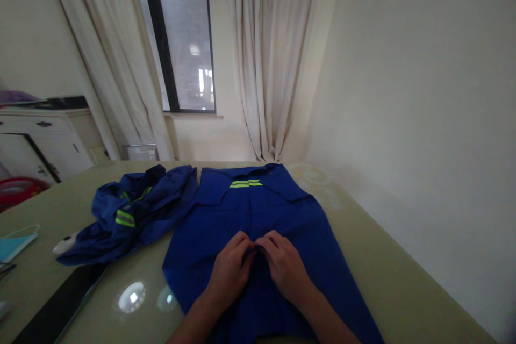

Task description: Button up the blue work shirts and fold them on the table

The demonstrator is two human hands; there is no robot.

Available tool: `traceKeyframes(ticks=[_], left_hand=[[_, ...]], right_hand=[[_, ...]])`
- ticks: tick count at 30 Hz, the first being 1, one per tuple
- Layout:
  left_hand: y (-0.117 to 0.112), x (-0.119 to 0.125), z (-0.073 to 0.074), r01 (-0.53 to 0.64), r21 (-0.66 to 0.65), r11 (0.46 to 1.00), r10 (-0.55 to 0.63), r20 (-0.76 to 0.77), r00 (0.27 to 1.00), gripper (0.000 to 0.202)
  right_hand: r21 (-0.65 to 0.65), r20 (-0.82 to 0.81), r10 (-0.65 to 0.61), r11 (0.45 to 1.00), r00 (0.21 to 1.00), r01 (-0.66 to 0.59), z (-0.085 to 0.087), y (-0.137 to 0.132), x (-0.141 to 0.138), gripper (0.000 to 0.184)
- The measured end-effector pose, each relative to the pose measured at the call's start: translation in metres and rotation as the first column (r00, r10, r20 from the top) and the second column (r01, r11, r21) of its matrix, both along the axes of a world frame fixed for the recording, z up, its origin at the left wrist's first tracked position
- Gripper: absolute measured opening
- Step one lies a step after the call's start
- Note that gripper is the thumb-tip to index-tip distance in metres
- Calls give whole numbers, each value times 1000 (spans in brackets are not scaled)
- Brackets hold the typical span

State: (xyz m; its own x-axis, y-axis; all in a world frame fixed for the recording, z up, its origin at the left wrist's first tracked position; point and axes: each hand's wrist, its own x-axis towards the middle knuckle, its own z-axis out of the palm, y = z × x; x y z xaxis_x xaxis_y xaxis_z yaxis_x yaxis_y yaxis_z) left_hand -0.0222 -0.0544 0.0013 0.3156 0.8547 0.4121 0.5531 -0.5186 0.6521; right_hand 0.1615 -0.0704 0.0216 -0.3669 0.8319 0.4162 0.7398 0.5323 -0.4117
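A blue work jacket (pixel 298 226) with yellow-green reflective strips lies spread on the table, its collar at the far side. Over its front middle, my left hand (pixel 234 263) and my right hand (pixel 284 266) meet with fingertips nearly touching. Both hands are closed in a pinch on the jacket's front edge, along the centre line. Whether a button or other fastener sits between the fingers is hidden. Left of it, a second blue garment (pixel 161 204) with reflective strips lies crumpled, touching the jacket's edge.
A long black flat object (pixel 60 306) lies at the near left of the glossy table (pixel 133 258). By it are a light blue face mask (pixel 16 247) and a whitish rounded object (pixel 63 244). A white wall (pixel 423 145) borders the right side; curtains (pixel 274 64) hang behind.
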Motion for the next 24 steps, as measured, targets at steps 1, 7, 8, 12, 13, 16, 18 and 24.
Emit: traceKeyframes(ticks=[1,7,8,12,13,16,18,24], left_hand=[[0,0,-1,-10,11,1000,10,-6,1000,14],[-1,0,-1,-16,7,1000,16,-29,999,14],[-1,0,-1,-17,7,1000,18,-32,999,15],[0,1,-2,-27,22,999,29,-60,998,16],[0,1,-2,-34,31,999,36,-67,997,16],[0,2,-1,-51,52,997,55,-80,995,15],[1,2,-1,-60,67,996,66,-88,994,14],[-1,1,-3,-69,222,973,91,-90,992,14]], right_hand=[[14,1,-5,1000,1000,5,0,0,0,40],[36,28,25,999,999,-26,1,1,-1,41],[39,39,19,999,999,-21,1,1,0,40],[61,74,24,998,997,-29,-2,1,1,37],[69,77,28,997,997,-34,-2,1,1,37],[75,66,21,997,998,-26,-2,0,1,33],[64,52,-14,998,999,11,0,0,1,28],[8,27,-68,998,997,68,2,6,8,16]])
